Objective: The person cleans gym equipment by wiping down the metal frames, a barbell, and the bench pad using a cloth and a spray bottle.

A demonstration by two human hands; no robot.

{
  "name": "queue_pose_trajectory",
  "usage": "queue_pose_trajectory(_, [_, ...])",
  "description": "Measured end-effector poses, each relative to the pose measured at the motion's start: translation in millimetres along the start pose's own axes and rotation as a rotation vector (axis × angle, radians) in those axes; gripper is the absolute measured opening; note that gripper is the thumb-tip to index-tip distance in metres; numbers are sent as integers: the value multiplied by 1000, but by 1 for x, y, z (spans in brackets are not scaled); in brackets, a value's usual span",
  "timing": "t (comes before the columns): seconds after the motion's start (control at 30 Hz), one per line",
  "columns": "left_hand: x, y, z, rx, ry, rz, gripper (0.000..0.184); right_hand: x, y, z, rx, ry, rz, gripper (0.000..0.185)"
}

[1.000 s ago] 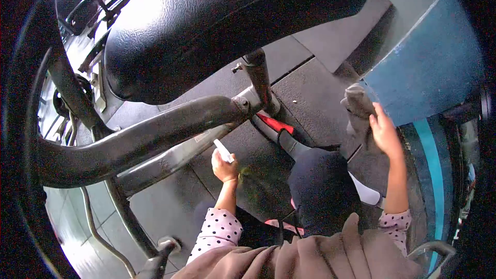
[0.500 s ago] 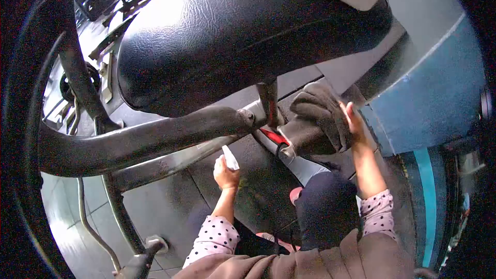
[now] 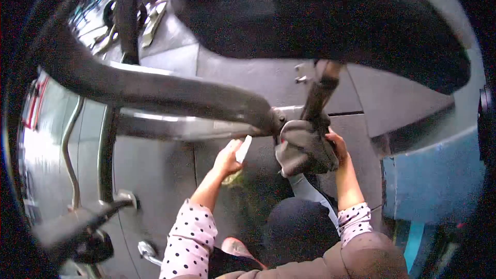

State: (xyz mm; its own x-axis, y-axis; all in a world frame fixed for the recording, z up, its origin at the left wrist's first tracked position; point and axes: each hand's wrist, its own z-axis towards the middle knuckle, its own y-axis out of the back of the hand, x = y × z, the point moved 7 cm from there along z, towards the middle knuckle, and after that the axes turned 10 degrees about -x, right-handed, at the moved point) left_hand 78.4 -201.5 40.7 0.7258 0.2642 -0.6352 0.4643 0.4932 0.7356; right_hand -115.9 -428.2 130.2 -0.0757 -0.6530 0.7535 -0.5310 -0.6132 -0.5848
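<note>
Tiled floor [image 3: 155, 186] under a black seat [image 3: 310, 15]. Your L hand [image 3: 227, 161] curls round a white piece [image 3: 244, 150], prob for firm hold. Your R hand [image 3: 339, 147] has the grey cloth [image 3: 305, 151] at right, near the frame joint [image 3: 281, 118], prob bunched for control; grip's mostly hidden, can't tell if pinching.

A grey-brown cloth [image 3: 304, 147], bunched in folds, is held in the right hand [image 3: 338, 147]; a slim white piece [image 3: 244, 150] tilts in the left hand [image 3: 227, 160], apart from it.
</note>
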Motion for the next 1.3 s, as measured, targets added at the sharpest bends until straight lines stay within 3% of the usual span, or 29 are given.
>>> queue_pose_trajectory(0.07, [4,15,-8,-38,120,-44,50,-17,10,0,13,-14,95,66])
queue_pose_trajectory(0.13, [-3,32,-17,-161,53,-48,40,-23,4,-11,56,-21,123,78])
queue_pose_trajectory(0.23, [-2,26,-24,-139,130,-36,38,-18,-15,-29,133,105,100,95])
queue_pose_trajectory(0.33, [-27,18,-13,-73,108,-127,37,-14,-2,-47,136,182,258,95])
queue_pose_trajectory(0.47, [-37,-5,-2,-12,181,-205,57,-69,139,-41,-160,27,94,86])
queue_pose_trajectory(0.5, [-36,-14,-2,24,256,-254,70,-80,170,-51,-203,-75,98,86])
queue_pose_trajectory(0.53, [-33,-22,-1,22,266,-221,72,-89,188,-61,-245,-183,101,86])
queue_pose_trajectory(0.6, [-38,-39,-2,64,321,-288,76,-93,207,-64,-270,-174,25,83])
queue_pose_trajectory(0.63, [-48,-42,-1,70,281,-285,71,-91,211,-67,-285,-167,-17,81])
queue_pose_trajectory(0.7, [-89,-37,7,130,250,-293,54,-80,217,-70,-466,-141,-565,95])
queue_pose_trajectory(0.73, [-108,-33,12,38,85,-291,43,-70,212,-70,-548,-125,-843,104])
queue_pose_trajectory(0.77, [-106,-44,12,89,73,-261,49,-64,209,-68,-586,-98,-996,106])
queue_pose_trajectory(0.87, [-123,-55,16,131,53,-139,56,-62,209,-60,-496,-196,-1227,97])
queue_pose_trajectory(1.0, [-126,-76,19,75,56,-162,55,-58,207,-56,-577,-103,-1093,114])
queue_pose_trajectory(1.13, [-135,-86,18,92,207,-175,51,-52,180,-68,-520,2,-1384,124])
queue_pose_trajectory(1.17, [-137,-90,18,109,210,-173,49,-45,176,-73,-610,119,-1397,108])
queue_pose_trajectory(1.27, [-147,-96,18,92,203,-171,48,-42,222,-66,-829,24,-1278,80])
queue_pose_trajectory(1.3, [-146,-100,17,119,251,-180,46,-26,220,-68,-818,180,-1245,48])
